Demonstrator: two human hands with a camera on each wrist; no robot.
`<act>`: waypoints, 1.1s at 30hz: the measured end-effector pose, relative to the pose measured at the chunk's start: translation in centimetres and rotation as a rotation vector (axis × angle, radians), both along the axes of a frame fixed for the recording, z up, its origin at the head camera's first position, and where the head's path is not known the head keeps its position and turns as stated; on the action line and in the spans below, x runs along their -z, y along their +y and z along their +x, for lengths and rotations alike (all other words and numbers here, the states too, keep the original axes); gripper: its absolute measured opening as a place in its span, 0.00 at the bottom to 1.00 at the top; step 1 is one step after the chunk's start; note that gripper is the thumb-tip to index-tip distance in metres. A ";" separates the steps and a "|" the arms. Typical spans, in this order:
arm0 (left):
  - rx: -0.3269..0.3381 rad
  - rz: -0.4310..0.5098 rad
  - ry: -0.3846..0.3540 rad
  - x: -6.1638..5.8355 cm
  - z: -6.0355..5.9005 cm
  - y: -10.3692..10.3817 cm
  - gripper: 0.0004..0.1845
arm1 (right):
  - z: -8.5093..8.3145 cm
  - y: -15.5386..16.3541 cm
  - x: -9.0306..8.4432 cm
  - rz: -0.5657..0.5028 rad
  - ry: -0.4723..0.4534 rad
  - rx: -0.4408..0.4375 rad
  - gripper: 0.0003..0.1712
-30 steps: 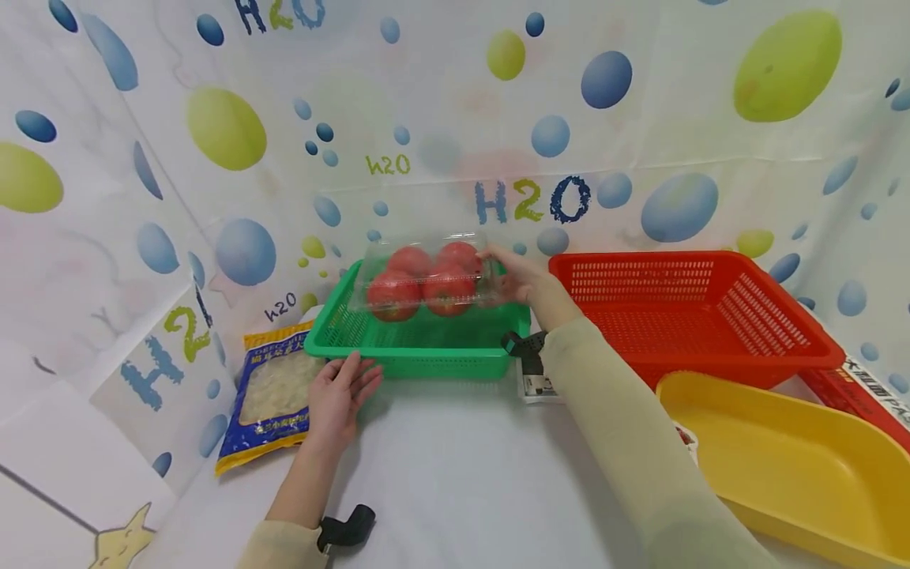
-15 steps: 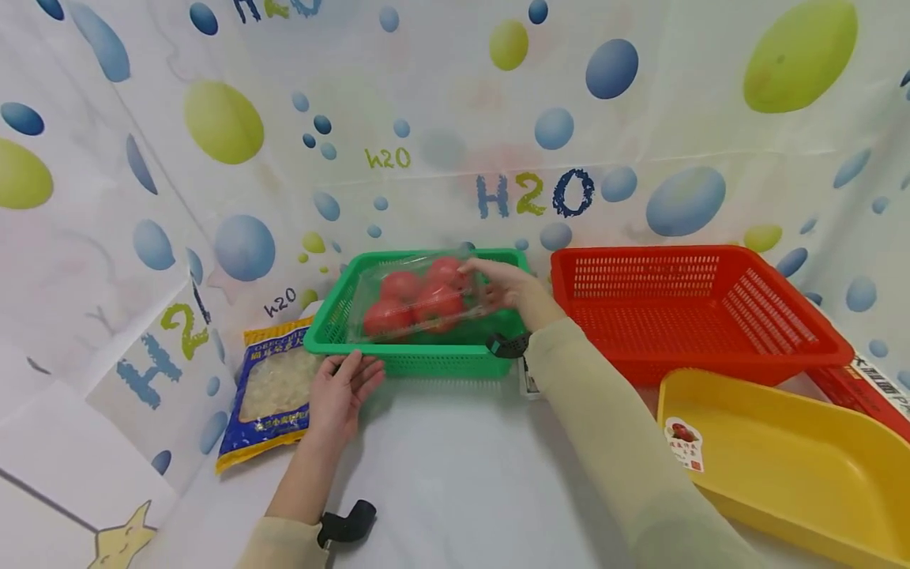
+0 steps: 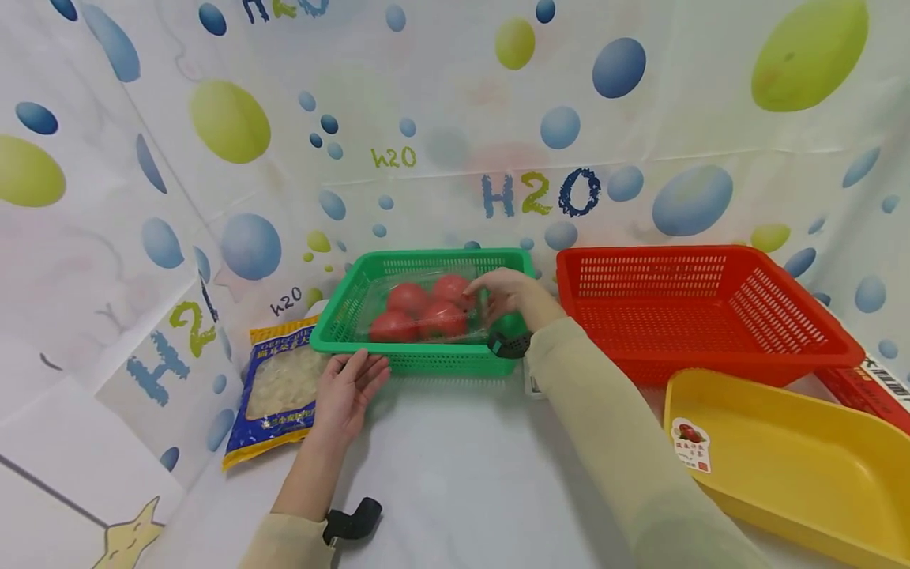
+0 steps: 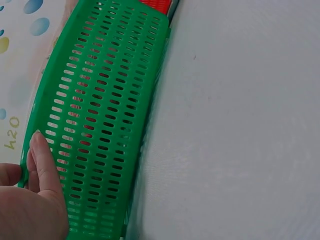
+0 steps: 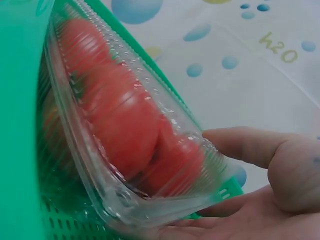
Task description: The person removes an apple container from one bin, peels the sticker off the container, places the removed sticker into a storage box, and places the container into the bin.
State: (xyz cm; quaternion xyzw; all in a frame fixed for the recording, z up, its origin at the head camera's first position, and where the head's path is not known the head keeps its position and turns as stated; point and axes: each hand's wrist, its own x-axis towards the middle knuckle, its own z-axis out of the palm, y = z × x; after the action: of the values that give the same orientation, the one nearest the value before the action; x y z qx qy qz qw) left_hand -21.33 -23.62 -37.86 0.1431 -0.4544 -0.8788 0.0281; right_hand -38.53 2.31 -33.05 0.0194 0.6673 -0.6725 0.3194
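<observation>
A clear plastic box of red tomatoes (image 3: 419,312) lies low within the green basket (image 3: 426,363). My right hand (image 3: 506,295) grips the box's right end. In the right wrist view, the thumb (image 5: 245,143) is at its upper edge and the other fingers lie underneath. A rounded green thing (image 3: 509,325) shows in the basket under that hand. My left hand (image 3: 348,389) is at the basket's front rim near the left corner. In the left wrist view, that hand's digits (image 4: 44,167) lie on both sides of the rim, pinching it.
A blue and yellow pasta bag (image 3: 280,387) leans left of the green basket. To the right stand a red basket (image 3: 661,316) and, nearer, a yellow tray (image 3: 803,466) with a sticker. A red package (image 3: 870,401) sits behind the tray. A patterned curtain (image 3: 455,118) closes the back.
My right hand has lowered the box of tomatoes from above the green basket down into it. The box tilted on the way and is now flatter. The left hand has stayed at the rim.
</observation>
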 end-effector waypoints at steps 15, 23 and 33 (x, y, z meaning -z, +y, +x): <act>0.003 0.025 -0.013 -0.1 -0.1 -0.2 0.06 | 0.2 -0.4 -0.2 0.030 0.009 -0.015 0.42; 0.008 0.023 -0.011 0.0 -0.3 0.1 0.06 | 0.2 -0.1 -0.4 -0.011 -0.004 -0.036 0.47; 0.006 0.006 -0.017 -0.1 -0.2 0.0 0.07 | 0.3 0.1 -0.4 -0.025 -0.037 -0.046 0.47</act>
State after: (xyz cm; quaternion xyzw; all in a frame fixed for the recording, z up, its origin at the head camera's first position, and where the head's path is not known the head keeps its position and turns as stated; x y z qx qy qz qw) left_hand -21.55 -23.57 -37.80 0.1494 -0.4523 -0.8790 0.0211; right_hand -38.23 2.38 -32.69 0.0125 0.6531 -0.6728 0.3473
